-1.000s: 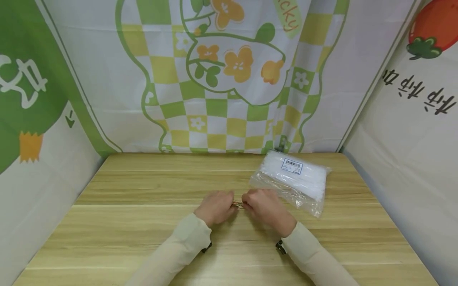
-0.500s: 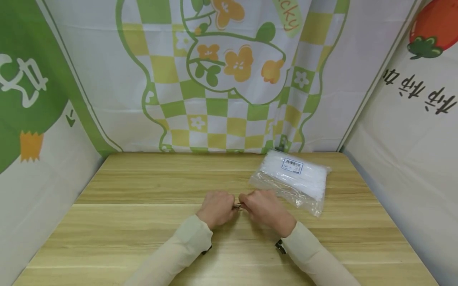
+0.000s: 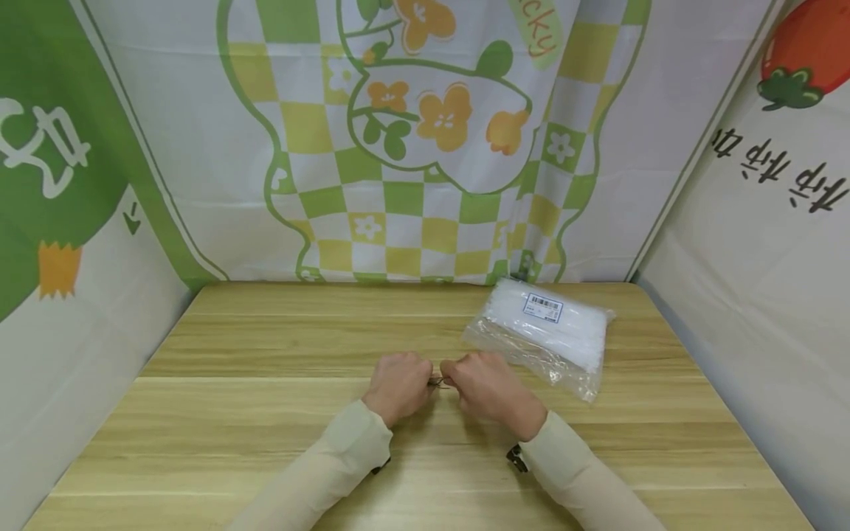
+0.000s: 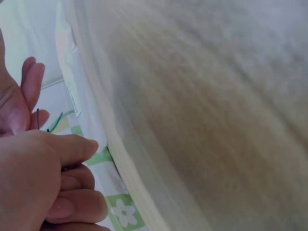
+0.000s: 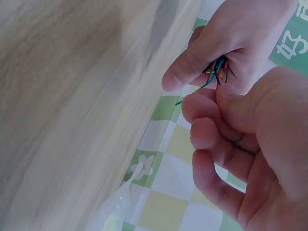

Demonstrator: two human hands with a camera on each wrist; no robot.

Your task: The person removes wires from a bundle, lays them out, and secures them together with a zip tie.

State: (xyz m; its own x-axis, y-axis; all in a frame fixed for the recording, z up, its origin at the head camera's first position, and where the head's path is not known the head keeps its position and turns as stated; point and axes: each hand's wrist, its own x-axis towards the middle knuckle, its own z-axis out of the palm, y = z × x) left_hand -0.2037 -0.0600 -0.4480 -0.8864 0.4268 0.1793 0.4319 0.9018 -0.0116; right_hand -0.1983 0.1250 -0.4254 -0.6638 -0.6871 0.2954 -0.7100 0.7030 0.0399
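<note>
Over the middle of the table, both hands work close together on thin coloured wires. My left hand point(image 3: 401, 385) grips the bundle of wires point(image 5: 221, 68) in its curled fingers; green, red, yellow and dark strands poke out of that fist in the right wrist view. Facing it, my right hand point(image 3: 493, 389) pinches at the wire ends between thumb and index finger, its other fingers loosely curled. A single green strand sticks out sideways past the fingertips. Inside the left fist, the rest of the bundle is hidden. The left wrist view shows only dark and green tips between the hands.
Behind the right hand, a clear plastic bag point(image 3: 544, 328) of white strips with a printed label lies on the wooden table point(image 3: 265, 420). A patterned cloth point(image 3: 425, 214) hangs along the table's back edge, and printed panels stand at both sides.
The right hand has shifted slightly left and its fingers have changed position at the wire ends. Reddish strands seen between the hands earlier now look dark. The bag stays put.
</note>
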